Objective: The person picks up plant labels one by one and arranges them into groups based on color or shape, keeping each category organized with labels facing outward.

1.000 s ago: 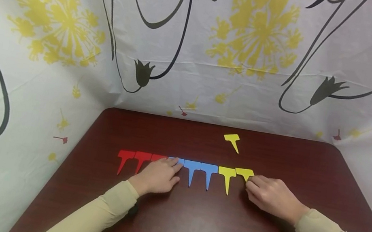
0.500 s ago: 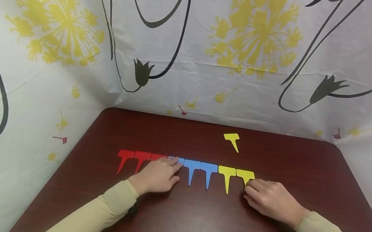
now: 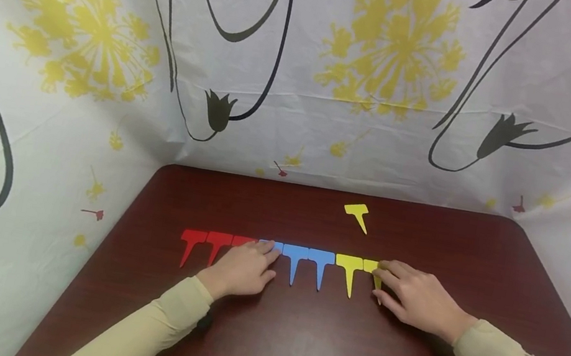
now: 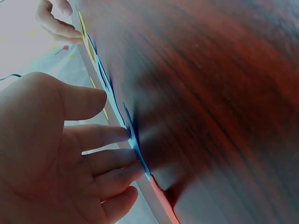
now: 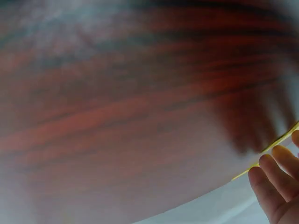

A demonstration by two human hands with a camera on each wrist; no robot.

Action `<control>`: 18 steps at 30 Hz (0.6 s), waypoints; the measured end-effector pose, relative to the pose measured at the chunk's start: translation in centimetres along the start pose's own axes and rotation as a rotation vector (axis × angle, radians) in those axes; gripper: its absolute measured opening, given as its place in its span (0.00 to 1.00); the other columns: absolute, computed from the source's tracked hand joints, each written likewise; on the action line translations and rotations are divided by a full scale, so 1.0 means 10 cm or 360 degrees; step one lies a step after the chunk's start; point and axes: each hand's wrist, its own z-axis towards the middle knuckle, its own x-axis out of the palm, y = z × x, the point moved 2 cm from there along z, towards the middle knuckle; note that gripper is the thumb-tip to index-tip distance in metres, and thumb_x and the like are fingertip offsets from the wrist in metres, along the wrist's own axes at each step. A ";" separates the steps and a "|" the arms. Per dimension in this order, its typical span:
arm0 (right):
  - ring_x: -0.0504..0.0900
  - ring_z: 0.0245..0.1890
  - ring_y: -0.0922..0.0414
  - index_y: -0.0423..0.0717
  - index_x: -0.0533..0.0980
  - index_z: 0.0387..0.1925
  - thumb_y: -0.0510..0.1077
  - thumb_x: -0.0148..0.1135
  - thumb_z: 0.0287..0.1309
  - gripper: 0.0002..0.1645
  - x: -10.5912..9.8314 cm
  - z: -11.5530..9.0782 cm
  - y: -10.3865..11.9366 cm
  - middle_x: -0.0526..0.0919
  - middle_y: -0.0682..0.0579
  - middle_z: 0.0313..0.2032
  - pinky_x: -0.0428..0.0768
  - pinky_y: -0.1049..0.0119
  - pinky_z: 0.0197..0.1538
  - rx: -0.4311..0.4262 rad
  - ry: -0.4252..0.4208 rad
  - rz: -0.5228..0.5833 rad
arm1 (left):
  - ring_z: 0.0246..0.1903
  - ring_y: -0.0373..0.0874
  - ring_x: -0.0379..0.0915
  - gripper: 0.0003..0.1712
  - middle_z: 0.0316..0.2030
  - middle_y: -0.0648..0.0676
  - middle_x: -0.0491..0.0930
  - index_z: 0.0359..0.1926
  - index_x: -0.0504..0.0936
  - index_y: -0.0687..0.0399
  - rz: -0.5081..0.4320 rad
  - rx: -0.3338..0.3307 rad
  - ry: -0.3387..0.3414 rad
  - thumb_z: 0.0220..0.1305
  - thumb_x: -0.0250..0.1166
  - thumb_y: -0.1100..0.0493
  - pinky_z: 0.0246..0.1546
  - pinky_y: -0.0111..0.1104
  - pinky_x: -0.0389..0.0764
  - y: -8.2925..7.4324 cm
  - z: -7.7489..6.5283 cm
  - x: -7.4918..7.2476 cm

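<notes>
A row of flat T-shaped plant labels lies edge to edge on the table: red labels (image 3: pixel 219 240) at left, blue labels (image 3: pixel 295 254) in the middle, yellow labels (image 3: pixel 348 264) at right. My left hand (image 3: pixel 242 268) rests its fingertips on the leftmost blue label (image 3: pixel 278 247), partly covering it and the red one beside it. In the left wrist view its fingers (image 4: pixel 110 158) are extended against the blue label. My right hand (image 3: pixel 415 297) touches the rightmost yellow label (image 3: pixel 369 266) with fairly straight fingers, hiding its right end. Behind the row lies a separate yellow label (image 3: pixel 356 211), tilted.
The dark reddish-brown table (image 3: pixel 286 342) has rounded far corners. A white curtain (image 3: pixel 255 85) with yellow and grey flower prints hangs behind it and along both sides. A small dark object (image 3: pixel 205 321) shows beneath the left wrist.
The rightmost yellow label has dropped slightly into line with the row. My right hand has loosened its curled fingers and laid them over that label. The left hand stays in place.
</notes>
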 end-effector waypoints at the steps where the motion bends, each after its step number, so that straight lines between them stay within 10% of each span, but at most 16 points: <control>1: 0.75 0.46 0.60 0.52 0.77 0.49 0.59 0.60 0.50 0.26 0.01 0.00 -0.01 0.75 0.53 0.49 0.79 0.60 0.34 0.0010 0.0013 -0.0003 | 0.62 0.49 0.57 0.34 0.63 0.56 0.62 0.64 0.66 0.51 0.0005 -0.0002 -0.0003 0.60 0.55 0.42 0.60 0.43 0.58 0.00 0.00 0.01; 18: 0.75 0.44 0.62 0.52 0.77 0.48 0.57 0.59 0.52 0.23 0.04 0.00 -0.06 0.75 0.53 0.49 0.79 0.61 0.33 0.0011 0.0019 0.0012 | 0.62 0.48 0.57 0.34 0.63 0.55 0.63 0.63 0.67 0.51 0.0043 -0.0051 -0.0005 0.59 0.56 0.41 0.62 0.46 0.54 -0.05 -0.02 -0.02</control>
